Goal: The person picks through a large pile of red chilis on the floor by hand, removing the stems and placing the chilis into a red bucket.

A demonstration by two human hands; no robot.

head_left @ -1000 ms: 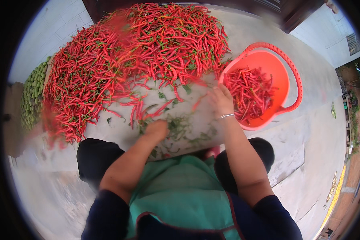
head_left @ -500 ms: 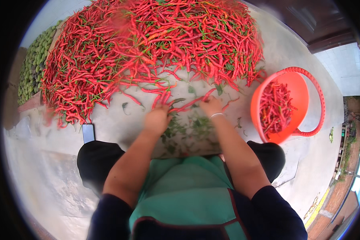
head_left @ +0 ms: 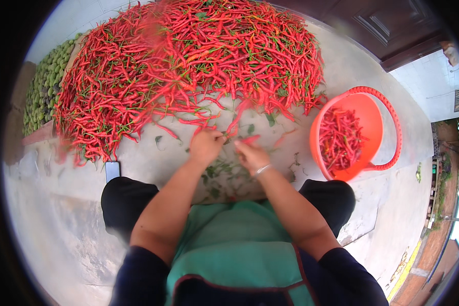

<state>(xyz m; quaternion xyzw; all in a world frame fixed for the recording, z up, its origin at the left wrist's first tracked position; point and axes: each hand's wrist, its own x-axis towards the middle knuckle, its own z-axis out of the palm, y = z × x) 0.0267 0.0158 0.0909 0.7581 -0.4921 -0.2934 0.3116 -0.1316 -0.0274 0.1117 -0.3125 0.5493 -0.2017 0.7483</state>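
Observation:
My left hand [head_left: 207, 147] is closed, with red chili peppers [head_left: 203, 128] showing past its knuckles. Its thumb and forefinger pinch close to a small dark green bit. Just to the right, my right hand [head_left: 253, 157], with a white bracelet at the wrist, grips a red chili pepper [head_left: 249, 139], slightly blurred. A big heap of red chili peppers [head_left: 229, 56] with green stems spreads on the floor beyond both hands. Loose green leaves and stems [head_left: 222, 176] lie on the concrete below my hands.
An orange-red basket [head_left: 375, 135] with an arched handle leans at the right, partly filled with chili peppers. A phone [head_left: 112, 170] lies by my left knee. Green roundish produce [head_left: 48, 81] is piled at far left. A dark door [head_left: 377, 25] stands at upper right.
My right hand has drawn back toward my body and to the left, closer to my left hand. A long red chili pepper no longer stretches between them. The view has shifted slightly.

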